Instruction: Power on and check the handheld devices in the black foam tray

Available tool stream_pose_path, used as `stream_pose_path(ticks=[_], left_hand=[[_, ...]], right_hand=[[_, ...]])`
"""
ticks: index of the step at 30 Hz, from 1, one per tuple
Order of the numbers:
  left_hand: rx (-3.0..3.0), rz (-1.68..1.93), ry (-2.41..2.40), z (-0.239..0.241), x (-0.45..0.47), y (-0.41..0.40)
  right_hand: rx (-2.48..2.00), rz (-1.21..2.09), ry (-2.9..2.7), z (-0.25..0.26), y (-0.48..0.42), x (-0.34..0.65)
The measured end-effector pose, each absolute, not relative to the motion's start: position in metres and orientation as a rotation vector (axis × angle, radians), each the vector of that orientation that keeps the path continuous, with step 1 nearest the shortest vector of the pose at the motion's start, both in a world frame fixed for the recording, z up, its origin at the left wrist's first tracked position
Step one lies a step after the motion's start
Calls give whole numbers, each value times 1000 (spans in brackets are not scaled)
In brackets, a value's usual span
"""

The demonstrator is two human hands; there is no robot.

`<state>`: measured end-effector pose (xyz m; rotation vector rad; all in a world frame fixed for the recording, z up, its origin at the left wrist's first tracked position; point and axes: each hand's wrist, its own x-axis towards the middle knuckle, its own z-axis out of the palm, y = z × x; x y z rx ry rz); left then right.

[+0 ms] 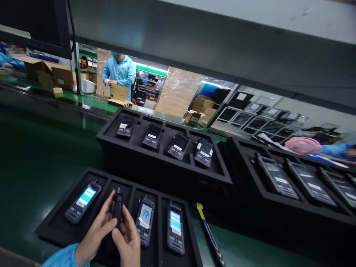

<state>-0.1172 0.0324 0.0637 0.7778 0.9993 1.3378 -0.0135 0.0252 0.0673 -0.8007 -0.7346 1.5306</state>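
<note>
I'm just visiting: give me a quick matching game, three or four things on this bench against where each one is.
Things:
1. dark handset
2. lit handset
3. blue and yellow tool
4. pink cap

Places:
A. far right, behind the trays
B. leftmost slot of the near tray
C. on the green belt, right of the near tray
D. between the left hand and right hand

Pairs: 1-D, 2-B, 3-C, 4-A
</note>
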Motion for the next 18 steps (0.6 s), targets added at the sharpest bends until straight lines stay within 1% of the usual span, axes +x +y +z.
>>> stream_pose_path(ticks=[3, 5, 7, 9, 11, 14, 16, 18], left_hand=[[820, 1352, 992, 65, -117, 33], [902, 1376, 1086, 65, -115, 35], [1040, 1393, 1322, 64, -112, 37], [1197, 1339, 1583, 61, -109, 40], [1352, 1250, 1750, 58, -104, 43], [1566, 1151, 1900, 55, -99, 46], [1618, 1182, 1930, 56, -98, 45], [1594, 1315, 1873, 59, -96, 42]], right_hand=[[-871, 1394, -856, 61, 21, -3], [-1024, 1106, -1018, 55, 20, 18], [-1210, 740, -1184, 49, 23, 47], [-1363, 527, -1325, 42, 27, 72], [-1454, 484, -1436, 33, 31, 84], [-1483, 378, -1492, 22, 33, 73], [-1450, 343, -1468, 20, 31, 57], [-1398, 423, -1420, 22, 28, 45]])
